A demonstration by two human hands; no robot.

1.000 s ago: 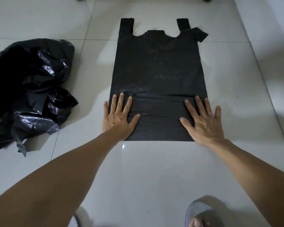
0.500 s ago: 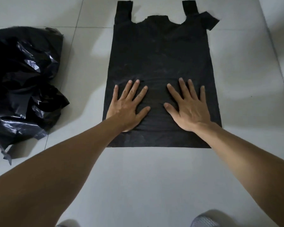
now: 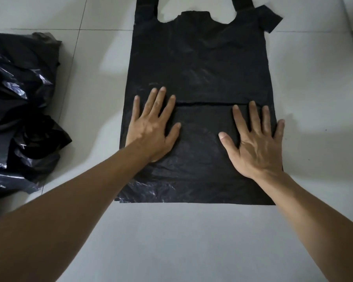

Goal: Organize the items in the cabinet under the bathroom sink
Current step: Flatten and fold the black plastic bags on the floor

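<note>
A black plastic carrier bag (image 3: pixel 200 64) lies spread flat on the white tiled floor, its two handles pointing away from me at the top edge. My left hand (image 3: pixel 153 127) presses flat on the bag's lower left part, fingers straight and spread. My right hand (image 3: pixel 255 143) presses flat on the lower right part, its little finger reaching the bag's right edge. A horizontal crease runs across the bag between my fingertips.
A crumpled heap of black plastic bags (image 3: pixel 18 119) sits on the floor at the left. The white tiled floor (image 3: pixel 192 241) stretches around the bag, with a wall's base along the right edge.
Both hands slid from the bag's bottom corners up towards its middle, then spread apart again towards the side edges. The camera has come closer to the bag.
</note>
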